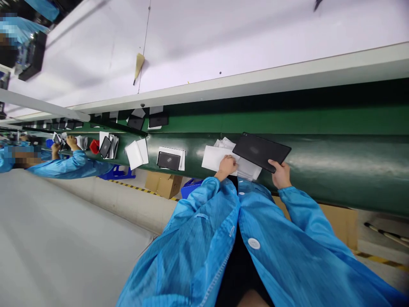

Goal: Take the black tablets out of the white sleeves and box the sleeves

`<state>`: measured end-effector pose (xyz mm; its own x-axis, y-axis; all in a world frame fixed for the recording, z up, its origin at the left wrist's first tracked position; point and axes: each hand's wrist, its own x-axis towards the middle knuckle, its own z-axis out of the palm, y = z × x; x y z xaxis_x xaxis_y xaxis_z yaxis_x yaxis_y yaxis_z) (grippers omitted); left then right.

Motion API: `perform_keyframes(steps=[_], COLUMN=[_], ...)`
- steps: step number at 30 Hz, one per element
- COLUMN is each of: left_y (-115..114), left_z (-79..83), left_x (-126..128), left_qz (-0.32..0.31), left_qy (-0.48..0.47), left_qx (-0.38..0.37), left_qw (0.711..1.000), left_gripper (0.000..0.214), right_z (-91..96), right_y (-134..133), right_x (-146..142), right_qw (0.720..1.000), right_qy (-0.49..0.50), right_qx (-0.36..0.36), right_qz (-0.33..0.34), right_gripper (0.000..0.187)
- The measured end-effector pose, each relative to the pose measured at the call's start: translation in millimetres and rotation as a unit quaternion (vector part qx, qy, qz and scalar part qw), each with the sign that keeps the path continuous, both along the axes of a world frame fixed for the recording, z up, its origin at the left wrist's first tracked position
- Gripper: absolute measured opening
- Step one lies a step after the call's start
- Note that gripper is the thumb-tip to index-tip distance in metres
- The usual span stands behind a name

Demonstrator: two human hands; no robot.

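Observation:
My right hand (280,174) grips the lower right corner of a flat black tablet-like panel (260,150), thumb on top. A small dark lens-like spot sits at its upper left corner, and a faint mark shows in its middle. The panel is held tilted over a loose stack of flat white sleeves (212,157), covering part of it. My left hand (227,165) is on the stack, its fingers curled and pinching at a white sleeve. Its fingertips are partly hidden.
The green belt (335,164) runs left to right before me. To the left lie a black device on white sleeves (169,160) and more white sleeves (137,153). A white shelf (255,81) overhangs the far side. A co-worker's blue sleeve (76,165) reaches in further left. Cardboard boxes (163,184) stand below.

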<state>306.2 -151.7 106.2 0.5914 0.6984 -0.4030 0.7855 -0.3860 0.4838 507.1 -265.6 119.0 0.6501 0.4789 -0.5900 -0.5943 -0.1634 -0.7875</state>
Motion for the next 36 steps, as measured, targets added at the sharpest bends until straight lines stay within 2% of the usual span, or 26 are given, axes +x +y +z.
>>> perform_keyframes(steps=[5,10,22,29,36], left_y=[4.9,6.7,12.2,12.1,10.9], left_z=[-4.4,-5.0,-7.6,-9.3,-10.7], left_x=[-11.6,-14.2,-15.2,-12.9,-13.2], left_qz=[-0.018,-0.019,0.016,0.068,0.185], left_qy=[-0.030,-0.045,-0.077,-0.110,-0.148], left_qx=[-0.012,-0.022,-0.047,-0.073,-0.084], left_qw=[0.999,0.999,0.996,0.989,0.968], left_gripper=[0.015,0.020,0.019,0.015,0.014], right_z=[-8.7,-12.9,-0.7,1.9,1.7], right_y=[-27.1,-43.7,-44.1,-41.9,-44.3], right_x=[4.9,0.2,-5.8,-10.7,-10.9], right_qw=[0.998,0.998,0.993,0.989,0.984], right_qy=[-0.013,-0.026,-0.091,-0.127,-0.145], right_qx=[-0.055,-0.059,-0.073,-0.075,-0.089], right_qz=[-0.008,-0.012,-0.005,0.019,0.048], right_gripper=[0.033,0.033,0.031,0.033,0.036])
